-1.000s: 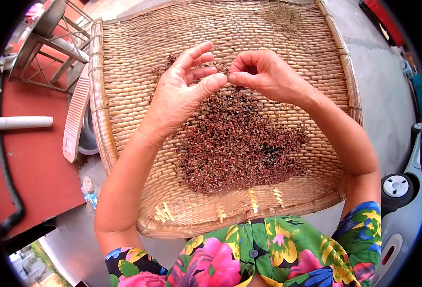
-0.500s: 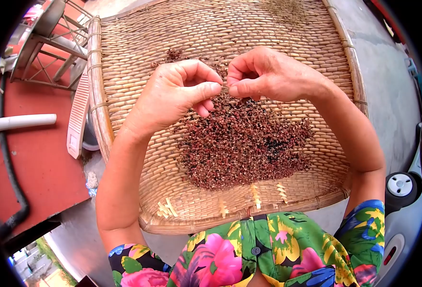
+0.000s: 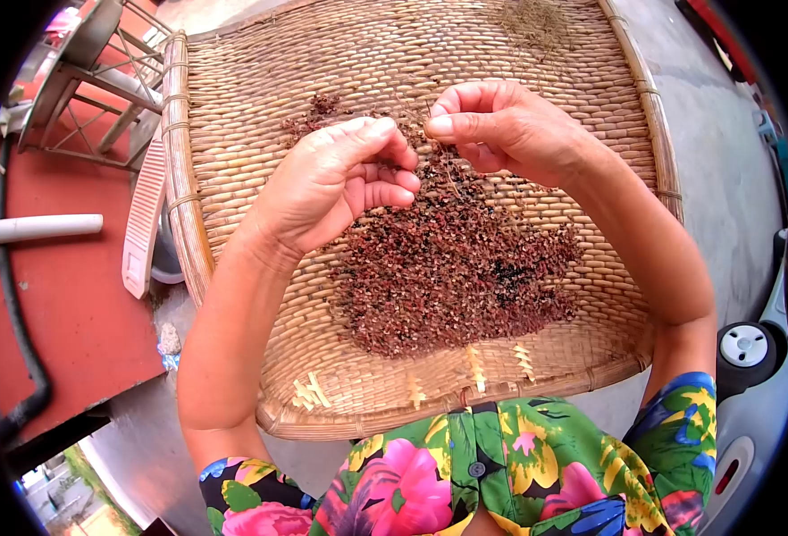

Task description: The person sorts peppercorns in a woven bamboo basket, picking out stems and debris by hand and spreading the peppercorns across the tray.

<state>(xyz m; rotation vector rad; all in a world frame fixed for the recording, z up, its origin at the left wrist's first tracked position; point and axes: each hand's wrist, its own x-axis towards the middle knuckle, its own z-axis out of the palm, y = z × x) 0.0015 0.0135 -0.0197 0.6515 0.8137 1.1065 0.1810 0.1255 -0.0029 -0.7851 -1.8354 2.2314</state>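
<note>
A large woven winnowing tray [image 3: 322, 62] lies before me, bearing a pile of small dried reddish-brown and black seeds and husks [image 3: 448, 286]. Above the pile's far end, my right hand [image 3: 515, 125] is closed in a pinch on a thin dry stem [image 3: 452, 174] that hangs down from the fingertips. My left hand [image 3: 340, 183] is beside it, a small gap apart, with its fingers curled and its thumb against the index finger. Whatever it may hold is hidden. A small dark clump of seed clusters [image 3: 324, 109] lies beyond the left hand.
Dry bare stems [image 3: 537, 25] are heaped at the tray's far edge. On the left are a metal-framed stool [image 3: 81, 80], a white pipe [image 3: 37, 230] and a pale ridged plastic piece [image 3: 144, 223]. A wheeled grey object [image 3: 751, 348] stands at the right.
My hands, fingertips nearly together before, have drawn slightly apart. My left hand has turned, its thumb now higher; the right keeps its pinch, and the hanging stem now shows.
</note>
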